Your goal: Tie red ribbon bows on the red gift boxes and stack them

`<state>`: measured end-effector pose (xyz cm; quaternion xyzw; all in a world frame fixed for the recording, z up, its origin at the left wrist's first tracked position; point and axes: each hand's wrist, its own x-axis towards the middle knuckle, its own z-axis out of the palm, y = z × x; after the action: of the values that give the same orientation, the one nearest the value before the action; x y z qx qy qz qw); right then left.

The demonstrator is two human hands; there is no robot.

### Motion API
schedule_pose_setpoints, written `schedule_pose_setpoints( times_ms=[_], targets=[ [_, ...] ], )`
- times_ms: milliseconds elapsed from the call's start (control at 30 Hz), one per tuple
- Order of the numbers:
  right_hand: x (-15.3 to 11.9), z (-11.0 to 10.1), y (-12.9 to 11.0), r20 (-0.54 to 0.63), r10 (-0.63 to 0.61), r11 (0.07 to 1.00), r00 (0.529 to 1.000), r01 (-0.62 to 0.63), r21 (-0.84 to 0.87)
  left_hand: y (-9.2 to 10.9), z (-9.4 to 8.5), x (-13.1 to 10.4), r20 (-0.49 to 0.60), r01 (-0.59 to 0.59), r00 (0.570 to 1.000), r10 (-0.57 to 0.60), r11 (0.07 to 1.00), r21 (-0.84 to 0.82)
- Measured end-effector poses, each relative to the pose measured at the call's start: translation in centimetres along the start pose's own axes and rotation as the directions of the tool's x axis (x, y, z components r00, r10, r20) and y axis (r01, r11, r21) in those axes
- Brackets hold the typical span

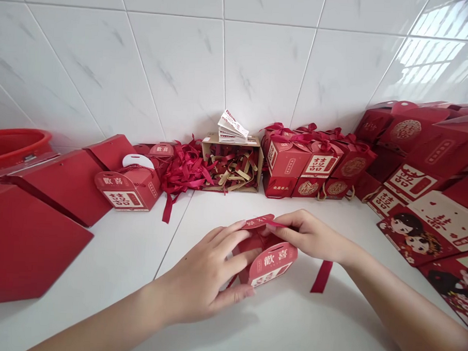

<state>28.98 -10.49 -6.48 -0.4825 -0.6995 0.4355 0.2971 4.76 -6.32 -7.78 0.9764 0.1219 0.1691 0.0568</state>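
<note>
Where the two hands meet, just above the bench (289, 323), a small red box (269, 262) sits between them with its top open and its near printed flap leaning out. The left hand (210, 270) covers its left side, with a partly open grip: the fingers are spread, one or two reach into the mouth, and the thumb lies low by the near face, so the box is held between them. From the upper right comes the right hand (303, 231), its thumb and forefinger closed to a narrow pinch on a pink-red ribbon (276, 224) over the box's right end.

The relation that matters is between that pinch and the mouth: the ribbon is above the opening, near the gap between the far flap (258, 221) and the near one, and the right hand is the nearer to it. The box's long axis slants, rising away from the person toward the right.

Much is hard to make out. The left fingers hide the box's left end and part of its inside, where a dark red strand shows only in part. A ribbon tail (321, 276) slants down beside the right wrist, but the forearm and hand cover whatever joins it to the pinched piece, so whether they are one length cannot be told. The box's underside is out of sight.
</note>
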Motion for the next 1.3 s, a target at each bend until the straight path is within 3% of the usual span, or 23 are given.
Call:
schedule_pose_setpoints(
  times_ms=[167, 233, 300, 400, 500, 567, 633, 667, 733, 833, 900, 1067, 1300],
  targets=[
    [-0.1, -0.7, 0.5, -0.060, 0.016, 0.993, 0.998, -0.022, -0.116, -0.1, -0.1, 0.1, -0.011, -0.021, 1.000, 0.021, 1.000, -0.002],
    [0.0, -1.6, 0.9, -0.148, 0.034, 0.972, 0.988, -0.067, -0.227, 0.0, -0.6, 0.2, -0.020, -0.017, 1.000, 0.017, 1.000, 0.010],
    [0.0, -2.7, 1.3, -0.293, 0.034, 0.935, 0.955, -0.135, -0.329, 0.1, -1.1, 0.1, -0.030, -0.011, 0.999, 0.012, 0.999, 0.047],
    [-0.3, -4.3, 1.6, -0.500, -0.017, 0.899, 0.866, -0.206, -0.387, 0.2, -1.6, -0.2, -0.089, -0.053, 0.994, 0.067, 0.988, 0.147],
    [-1.3, -4.8, 0.8, -0.567, -0.068, 0.922, 0.821, -0.166, -0.351, 0.5, -1.7, -0.4, -0.217, -0.096, 0.965, 0.147, 0.969, 0.228],
    [-2.1, -4.3, -0.2, -0.512, -0.068, 0.937, 0.856, -0.122, -0.328, 0.8, -1.8, -0.3, -0.350, -0.072, 0.928, 0.127, 0.983, 0.167],
    [-2.8, -3.3, -1.5, -0.385, -0.083, 0.916, 0.919, -0.081, -0.393, 1.2, -1.9, 0.2, -0.437, 0.028, 0.899, -0.011, 0.999, 0.032],
    [-3.0, -2.6, -2.1, -0.312, -0.106, 0.884, 0.944, -0.054, -0.464, 1.4, -2.0, 0.5, -0.429, 0.106, 0.897, -0.106, 0.994, -0.024],
    [-3.3, -1.5, -2.8, -0.180, -0.178, 0.779, 0.967, 0.027, -0.627, 1.6, -2.2, 1.3, -0.287, 0.268, 0.917, -0.276, 0.961, -0.067],
    [-3.3, -0.6, -2.7, -0.054, -0.290, 0.602, 0.956, 0.139, -0.786, 1.7, -2.1, 2.4, -0.025, 0.360, 0.932, -0.362, 0.931, -0.059],
    [-3.4, -0.7, -2.2, -0.017, -0.355, 0.522, 0.935, 0.183, -0.833, 1.6, -1.8, 2.6, 0.028, 0.351, 0.936, -0.350, 0.935, -0.057],
    [-3.8, -1.5, -1.6, 0.043, -0.480, 0.420, 0.876, 0.273, -0.866, 1.2, -0.7, 2.1, -0.030, 0.328, 0.944, -0.328, 0.945, -0.015],
    [-3.6, -1.2, -1.9, 0.081, -0.525, 0.367, 0.847, 0.311, -0.877, 0.9, -0.5, 2.2, -0.050, 0.311, 0.949, -0.311, 0.950, -0.025]
  ],
)
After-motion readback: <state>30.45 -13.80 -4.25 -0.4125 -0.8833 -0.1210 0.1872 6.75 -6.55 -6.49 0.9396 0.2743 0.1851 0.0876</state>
